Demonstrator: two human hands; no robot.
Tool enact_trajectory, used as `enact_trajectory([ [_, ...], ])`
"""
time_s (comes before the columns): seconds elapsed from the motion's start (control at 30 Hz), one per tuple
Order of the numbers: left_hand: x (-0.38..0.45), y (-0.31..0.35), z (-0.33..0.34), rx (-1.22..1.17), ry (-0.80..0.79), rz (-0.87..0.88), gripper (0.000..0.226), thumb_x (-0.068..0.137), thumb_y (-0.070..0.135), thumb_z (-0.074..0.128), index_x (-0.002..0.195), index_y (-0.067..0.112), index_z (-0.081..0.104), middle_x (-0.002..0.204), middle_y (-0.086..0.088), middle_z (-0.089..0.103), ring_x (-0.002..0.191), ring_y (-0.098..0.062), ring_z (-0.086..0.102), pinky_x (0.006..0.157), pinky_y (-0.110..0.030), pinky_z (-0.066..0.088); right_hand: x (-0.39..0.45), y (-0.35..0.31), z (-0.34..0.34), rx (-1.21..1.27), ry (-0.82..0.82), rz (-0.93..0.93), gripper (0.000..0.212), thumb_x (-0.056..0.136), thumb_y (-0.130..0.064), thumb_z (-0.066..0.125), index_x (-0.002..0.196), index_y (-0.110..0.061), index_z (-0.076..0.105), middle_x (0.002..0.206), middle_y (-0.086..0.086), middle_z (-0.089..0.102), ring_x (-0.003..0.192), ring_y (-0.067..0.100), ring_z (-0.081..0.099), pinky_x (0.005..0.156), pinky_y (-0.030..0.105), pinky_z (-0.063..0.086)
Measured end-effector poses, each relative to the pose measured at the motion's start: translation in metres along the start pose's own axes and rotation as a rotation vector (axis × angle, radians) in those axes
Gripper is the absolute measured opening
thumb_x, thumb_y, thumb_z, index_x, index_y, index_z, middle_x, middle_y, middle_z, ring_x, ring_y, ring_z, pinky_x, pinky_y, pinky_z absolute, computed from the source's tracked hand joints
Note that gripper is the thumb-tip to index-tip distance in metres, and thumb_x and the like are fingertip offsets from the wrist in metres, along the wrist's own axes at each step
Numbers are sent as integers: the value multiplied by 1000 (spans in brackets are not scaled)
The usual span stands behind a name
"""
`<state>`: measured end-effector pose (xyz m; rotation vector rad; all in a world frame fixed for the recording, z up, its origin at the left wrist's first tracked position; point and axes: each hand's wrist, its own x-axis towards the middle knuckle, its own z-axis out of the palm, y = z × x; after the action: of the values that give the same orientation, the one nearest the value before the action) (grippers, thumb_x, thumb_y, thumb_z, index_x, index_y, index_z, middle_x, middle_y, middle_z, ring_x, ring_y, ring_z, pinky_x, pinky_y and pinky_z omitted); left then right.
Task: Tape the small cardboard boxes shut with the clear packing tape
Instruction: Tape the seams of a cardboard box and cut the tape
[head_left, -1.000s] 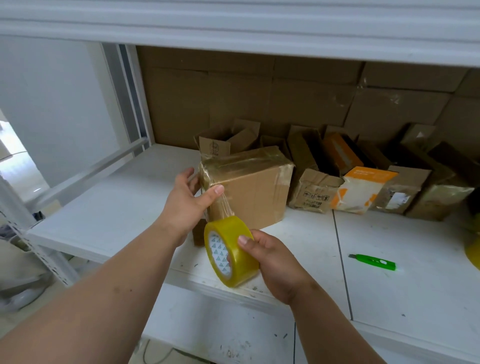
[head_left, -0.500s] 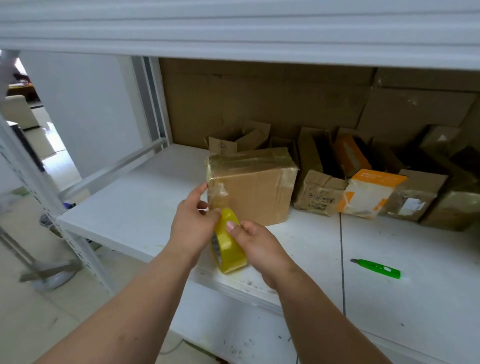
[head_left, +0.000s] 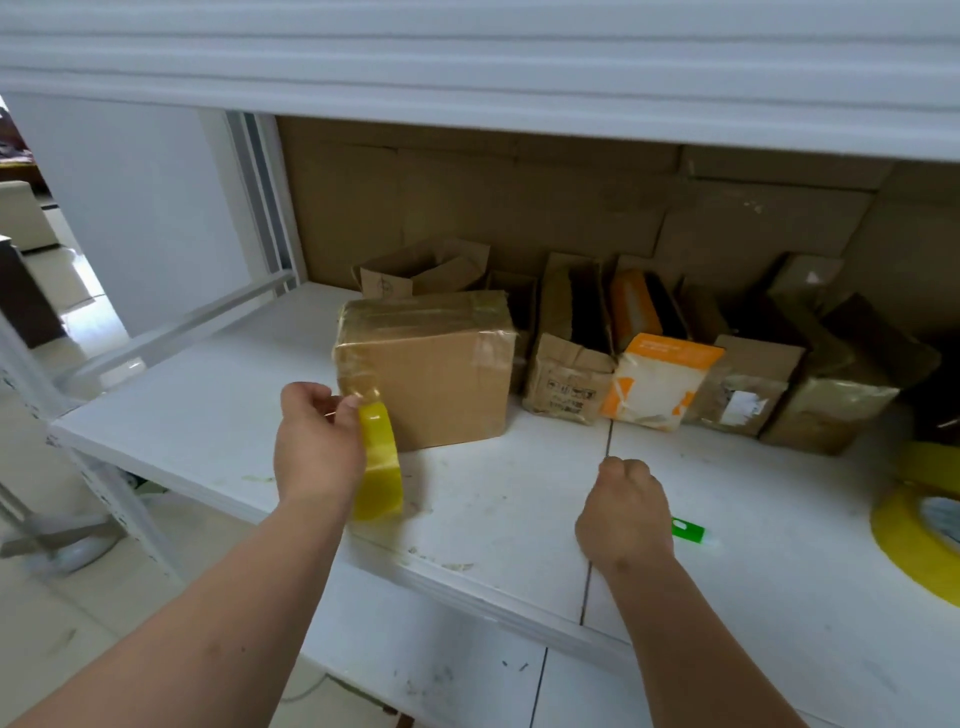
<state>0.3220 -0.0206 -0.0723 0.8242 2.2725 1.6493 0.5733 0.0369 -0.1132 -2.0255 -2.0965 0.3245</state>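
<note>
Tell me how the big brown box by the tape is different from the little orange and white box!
The brown box is bigger and plain cardboard; the orange and white box is smaller and colourful. The brown box sits flat and wrapped in shiny clear tape; the orange and white box tilts back against the boxes behind it. Both stand on the white shelf.

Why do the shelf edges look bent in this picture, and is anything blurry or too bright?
Head view: the wide lens bows the upper shelf and stretches the second tape roll at the right edge; the doorway on the left is washed out by daylight; the right hand and the green cutter look slightly soft; the taped box shows mild sheen.
</note>
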Motion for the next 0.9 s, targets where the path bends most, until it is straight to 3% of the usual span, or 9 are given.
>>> enact_trajectory([
  [0.07, -4, 1, 2, 45, 8, 30, 15, 101, 30, 51, 105, 16, 55, 86, 5, 58, 86, -25, 54, 77, -34, 39, 0, 17, -1, -44, -19, 45, 30, 90, -10, 45, 120, -9, 49, 122, 12, 50, 113, 27, 51, 101, 36, 43],
  [0.17, -9, 2, 5, 104, -8, 74, 26, 103, 32, 43, 107, 13, 60, 95, -3, 60, 88, -27, 53, 78, -35, 41, 3, 33, -3, -71, -52, 68, 25, 93, -9, 46, 117, -9, 54, 119, 10, 48, 112, 26, 50, 92, 33, 46],
  [0.27, -15, 4, 7, 112, -51, 51, 31, 103, 32, 42, 122, 15, 60, 112, -4, 61, 97, -26, 55, 84, -37, 45, 7, 36, -8, -102, -73, 30, 14, 92, -4, 47, 98, -10, 58, 107, 7, 49, 107, 24, 53, 80, 28, 46],
  [0.33, -18, 6, 8, 97, -73, 30, 35, 102, 32, 43, 130, 17, 57, 125, -5, 60, 109, -29, 57, 93, -40, 46, 7, 32, -11, -143, -92, -43, 16, 91, -2, 46, 80, -13, 51, 90, 2, 43, 103, 23, 56, 74, 25, 43],
  [0.43, -17, 7, 7, 76, -98, 15, 39, 101, 33, 47, 136, 17, 56, 134, -5, 58, 119, -30, 56, 100, -43, 46, 6, 18, -4, -145, -107, -197, 18, 90, -2, 47, 102, -11, 59, 96, 2, 48, 100, 22, 57, 71, 25, 37],
  [0.53, -16, 7, 3, 54, -121, 9, 42, 100, 37, 50, 138, 20, 55, 136, -4, 56, 120, -29, 55, 101, -46, 47, -1, -1, -1, 51, -76, -256, 17, 97, -11, 46, 112, -17, 48, 99, 3, 59, 88, 23, 56, 73, 32, 44],
  [0.67, -12, 4, -2, -27, -132, -38, 41, 98, 40, 56, 137, 29, 51, 126, 3, 56, 110, -26, 56, 92, -43, 51, -11, -38, -15, 368, -49, -296, 13, 103, -29, 40, 98, -36, 30, 82, 1, 60, 77, 24, 61, 70, 42, 53],
  [0.8, -6, 2, -3, -141, -169, -61, 56, 94, 37, 63, 143, 28, 37, 122, 15, 50, 109, -21, 54, 91, -38, 48, -19, -75, -30, 610, -131, -411, 12, 102, -34, 44, 97, -41, 36, 85, -4, 60, 75, 24, 66, 70, 44, 54],
  [0.9, 2, -3, -6, -221, -196, -92, 67, 92, 33, 68, 148, 26, 32, 125, 13, 53, 112, -18, 53, 95, -37, 46, -17, -100, -30, 693, -182, -452, 16, 100, -25, 50, 99, -41, 49, 83, -12, 55, 73, 20, 61, 73, 42, 54],
])
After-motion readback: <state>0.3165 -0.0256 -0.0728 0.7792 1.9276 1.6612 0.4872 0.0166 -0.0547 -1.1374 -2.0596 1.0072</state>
